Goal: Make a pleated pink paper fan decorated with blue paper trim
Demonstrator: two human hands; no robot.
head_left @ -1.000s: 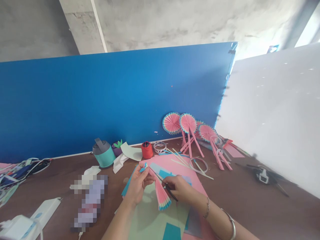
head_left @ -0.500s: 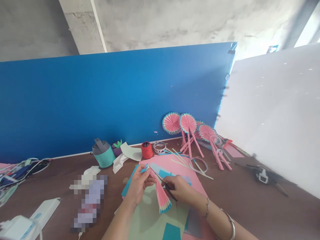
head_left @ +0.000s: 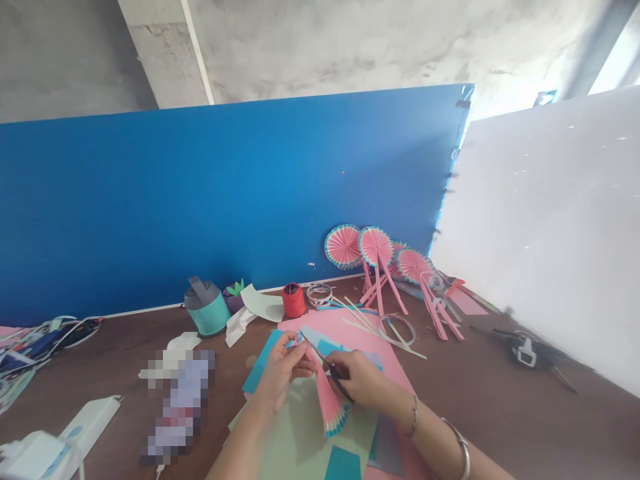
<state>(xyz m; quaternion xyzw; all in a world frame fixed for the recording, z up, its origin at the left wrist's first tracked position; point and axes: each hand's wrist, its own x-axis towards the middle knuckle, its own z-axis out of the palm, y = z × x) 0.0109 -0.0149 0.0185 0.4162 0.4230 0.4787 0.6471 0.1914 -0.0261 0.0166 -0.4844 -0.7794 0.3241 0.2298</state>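
Note:
My left hand [head_left: 285, 370] pinches the narrow top of a pleated pink paper fan [head_left: 330, 400], whose blue-tipped lower end spreads out over the papers. In my right hand [head_left: 353, 377] are dark-handled scissors [head_left: 336, 381], fingers wrapped about the handles. Their blades point up and left and reach the fan's upper end by my left fingertips; whether they are cutting I cannot tell. Beneath both hands lie light green paper [head_left: 290, 440], pink paper [head_left: 395, 370] and blue sheets [head_left: 263, 363].
Finished pink round fans [head_left: 376, 247] lean against the blue partition [head_left: 225, 200]. Tape rolls [head_left: 397, 330], a red container [head_left: 293, 300] and a teal pot-shaped container [head_left: 207, 313] stand behind the papers. A white power strip [head_left: 83, 430] lies at left, a black-and-silver tool [head_left: 525, 353] at right.
The fan has shifted slightly right and down, its blue-edged end spread a little wider. My left hand has moved slightly right with it; my right hand stays nearly in place.

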